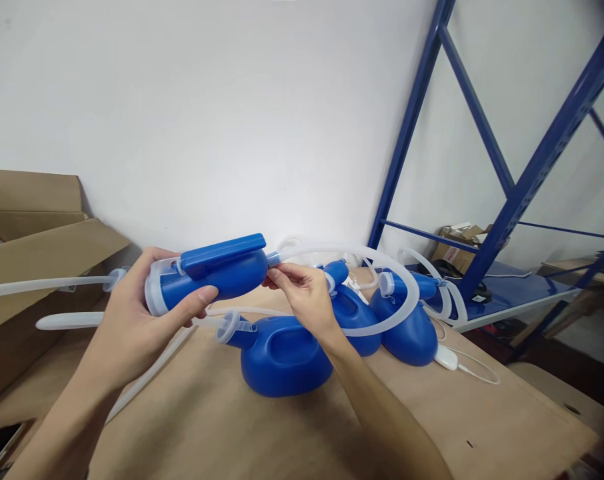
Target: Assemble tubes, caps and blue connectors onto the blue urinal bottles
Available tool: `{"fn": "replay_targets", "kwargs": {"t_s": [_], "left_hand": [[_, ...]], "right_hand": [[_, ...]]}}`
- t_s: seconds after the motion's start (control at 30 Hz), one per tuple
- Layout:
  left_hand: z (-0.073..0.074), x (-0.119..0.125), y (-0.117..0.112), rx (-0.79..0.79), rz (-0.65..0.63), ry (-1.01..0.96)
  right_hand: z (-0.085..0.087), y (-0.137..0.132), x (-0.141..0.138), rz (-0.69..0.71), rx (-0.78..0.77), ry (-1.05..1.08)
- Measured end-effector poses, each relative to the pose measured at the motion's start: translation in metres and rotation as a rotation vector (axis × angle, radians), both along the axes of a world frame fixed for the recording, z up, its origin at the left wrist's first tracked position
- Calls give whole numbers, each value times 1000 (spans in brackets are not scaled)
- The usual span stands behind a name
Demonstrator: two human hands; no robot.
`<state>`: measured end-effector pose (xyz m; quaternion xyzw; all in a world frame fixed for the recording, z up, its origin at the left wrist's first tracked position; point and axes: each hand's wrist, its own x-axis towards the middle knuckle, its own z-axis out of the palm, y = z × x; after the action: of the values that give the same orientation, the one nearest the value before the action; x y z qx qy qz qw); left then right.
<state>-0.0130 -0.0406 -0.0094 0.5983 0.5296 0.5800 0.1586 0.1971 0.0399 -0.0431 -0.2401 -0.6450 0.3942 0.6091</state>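
Note:
My left hand [147, 313] is wrapped around a blue urinal funnel [232, 273], raised above the table and lying nearly level. The funnel has a pale translucent collar [156, 288] at its left end and a flat blue clip on top. At its narrow right end, a clear tube [382, 253] joins it and curves away to the right. The fingers of my right hand [302, 290] pinch at this joint; the exact grip is partly hidden. Below, a blue urinal bottle [285, 363] with a translucent neck cap [229, 325] stands on the table, partly covered by my right forearm.
More blue bottles [407, 330] with funnels and tubes stand to the right. A white device [446, 358] with a cord lies beside them. Open cardboard boxes [57, 260] are at left. A blue metal rack [407, 133] rises behind the brown table [207, 427], against a white wall.

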Motion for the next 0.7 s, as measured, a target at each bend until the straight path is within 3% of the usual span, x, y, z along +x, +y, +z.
{"fn": "replay_targets", "kwargs": {"t_s": [0.17, 0.37, 0.57, 0.7], "left_hand": [[4, 3, -5, -20, 27, 4], [5, 1, -6, -24, 49, 2], [4, -1, -2, -7, -4, -47], [0, -11, 6, 34, -7, -107]], "right_hand": [[-2, 5, 1, 78, -93, 74], [-2, 6, 3, 86, -94, 44], [-1, 11, 15, 138, -95, -127], [9, 6, 32, 187, -61, -303]]}}
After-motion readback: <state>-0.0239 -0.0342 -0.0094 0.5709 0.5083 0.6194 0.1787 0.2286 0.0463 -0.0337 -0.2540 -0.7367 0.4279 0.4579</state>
